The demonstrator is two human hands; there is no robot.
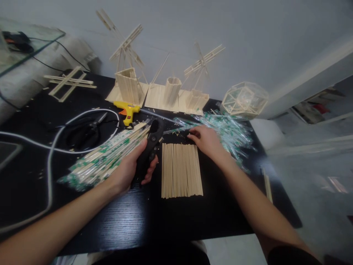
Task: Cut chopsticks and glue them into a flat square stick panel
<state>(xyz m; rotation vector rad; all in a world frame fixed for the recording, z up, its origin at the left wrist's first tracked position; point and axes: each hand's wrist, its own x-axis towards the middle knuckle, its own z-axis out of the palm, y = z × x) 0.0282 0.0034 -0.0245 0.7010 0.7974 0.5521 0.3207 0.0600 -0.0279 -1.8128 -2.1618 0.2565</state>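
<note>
While the left hand [129,169] is clenched around the black cutting tool [152,140], the right hand [206,141] lies with fingers curled at the far edge of the row of wooden sticks [180,173]. Whether it pinches anything cannot be told. The row lies flat on the black table [154,221], between the wrapped chopsticks [104,158] and the empty wrappers [234,132].

Right in front of you, the black tabletop [154,221] carries a flat row of bare wooden sticks [182,169] laid side by side, with a pile of wrapped sticks [102,160] just to its left and a heap of clear green-printed wrappers [230,130] to its right. Further left you have a yellow glue gun [127,110], black scissors [88,132] and a looping white cable [53,147]. Along the far edge stand stick windmill models [129,86], a stick-framed ball [244,99] and a crossed stick frame [68,82].
</note>
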